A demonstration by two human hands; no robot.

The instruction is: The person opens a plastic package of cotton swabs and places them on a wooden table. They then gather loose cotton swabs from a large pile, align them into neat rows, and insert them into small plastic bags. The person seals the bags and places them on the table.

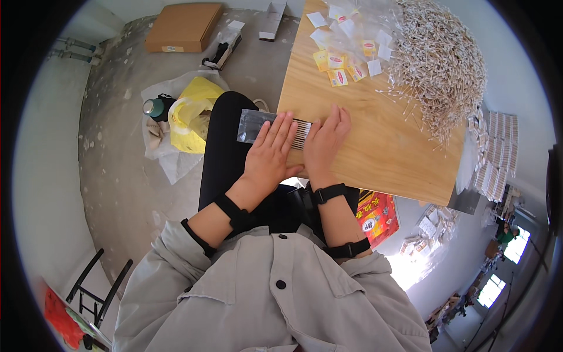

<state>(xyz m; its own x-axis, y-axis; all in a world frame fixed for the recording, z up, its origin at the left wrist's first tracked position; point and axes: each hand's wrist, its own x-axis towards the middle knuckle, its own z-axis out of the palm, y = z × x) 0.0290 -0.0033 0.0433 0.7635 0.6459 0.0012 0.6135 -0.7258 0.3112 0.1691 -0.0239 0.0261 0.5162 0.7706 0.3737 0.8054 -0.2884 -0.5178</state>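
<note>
A clear plastic bag (pixel 251 123) lies at the table's left edge, its outer end sticking out past the edge above my thigh. A flat row of cotton swabs (pixel 301 134) lies side by side at the bag's right end; whether they are inside it is hidden by my fingers. My left hand (pixel 270 146) lies flat with its fingers stretched across the bag and the swabs. Beside the swabs' right ends is my right hand (pixel 325 141), resting on the table with its thumb apart from slightly bent fingers and nothing visible in its grasp.
A large heap of loose cotton swabs (pixel 440 58) covers the table's far right. Left of it lie yellow and white cards (pixel 337 61) and clear bags. Stacked swab packs (pixel 498 146) stand beyond the wooden table (pixel 375 158). A yellow bag (pixel 190 111) and cardboard box (pixel 182 26) sit on the floor.
</note>
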